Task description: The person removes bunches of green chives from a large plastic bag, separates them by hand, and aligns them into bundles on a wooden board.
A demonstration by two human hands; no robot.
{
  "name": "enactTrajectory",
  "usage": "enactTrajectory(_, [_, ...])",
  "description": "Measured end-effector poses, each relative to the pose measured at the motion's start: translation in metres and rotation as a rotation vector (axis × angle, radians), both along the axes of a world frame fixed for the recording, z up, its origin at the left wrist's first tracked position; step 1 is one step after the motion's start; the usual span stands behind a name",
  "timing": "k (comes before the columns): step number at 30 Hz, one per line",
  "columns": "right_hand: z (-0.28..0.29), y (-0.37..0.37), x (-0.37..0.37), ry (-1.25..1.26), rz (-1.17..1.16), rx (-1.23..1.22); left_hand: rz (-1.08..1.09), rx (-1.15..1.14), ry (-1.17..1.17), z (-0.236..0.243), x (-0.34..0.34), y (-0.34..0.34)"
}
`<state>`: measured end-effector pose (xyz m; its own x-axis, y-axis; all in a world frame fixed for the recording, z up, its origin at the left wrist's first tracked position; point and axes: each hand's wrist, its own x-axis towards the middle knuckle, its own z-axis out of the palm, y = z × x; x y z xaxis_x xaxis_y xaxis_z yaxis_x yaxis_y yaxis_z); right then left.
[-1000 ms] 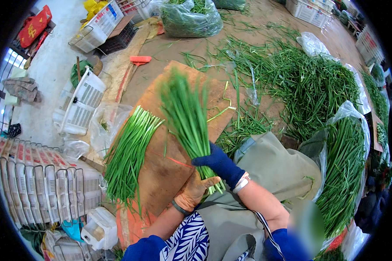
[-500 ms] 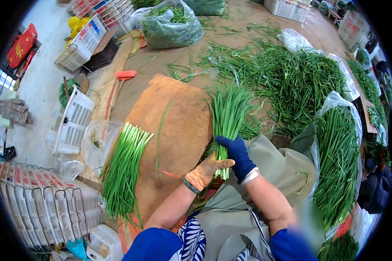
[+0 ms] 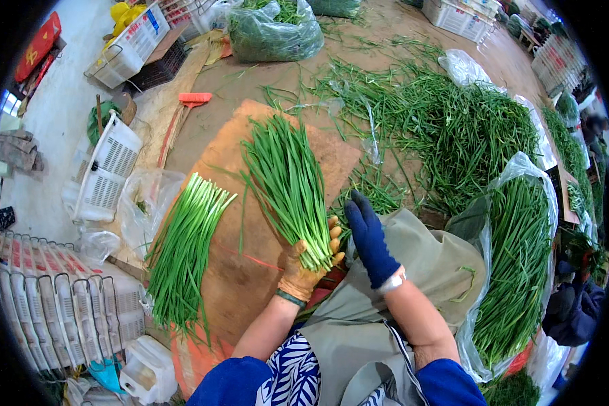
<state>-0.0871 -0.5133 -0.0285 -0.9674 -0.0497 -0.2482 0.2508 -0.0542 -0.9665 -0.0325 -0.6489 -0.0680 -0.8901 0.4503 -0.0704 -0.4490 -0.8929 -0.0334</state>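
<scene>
My left hand [image 3: 307,262], in a tan glove, grips the stem end of a bunch of green chives [image 3: 286,181] that fans out over a brown board [image 3: 250,277]. My right hand [image 3: 370,238], in a dark blue glove, is held flat just right of the bunch with fingers together and holds nothing. A second, tidy bundle of chives [image 3: 183,250] lies on the board's left side. A grey-green apron [image 3: 413,271] covers my lap below the hands.
A large loose heap of chives [image 3: 453,128] spreads to the right. A clear bag packed with chives [image 3: 521,264] stands at my right. White plastic crates [image 3: 108,169] and stacked trays [image 3: 54,304] sit left. A filled bag of greens [image 3: 274,30] lies beyond the board.
The bunch has swung left over the board. My right hand has let go of it and now sits beside it; my left hand alone holds the stems.
</scene>
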Motion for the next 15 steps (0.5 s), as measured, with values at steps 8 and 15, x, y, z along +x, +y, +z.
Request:
enactTrajectory(8, [-0.009,-0.019,0.034,0.855,0.311,1.036,0.202,0.675,-0.055,-0.001,0.008,0.034])
enactTrajectory(15, [0.009,0.029,0.008,0.437,0.101,0.276,0.182,-0.072,-0.066,0.009,-0.008,0.018])
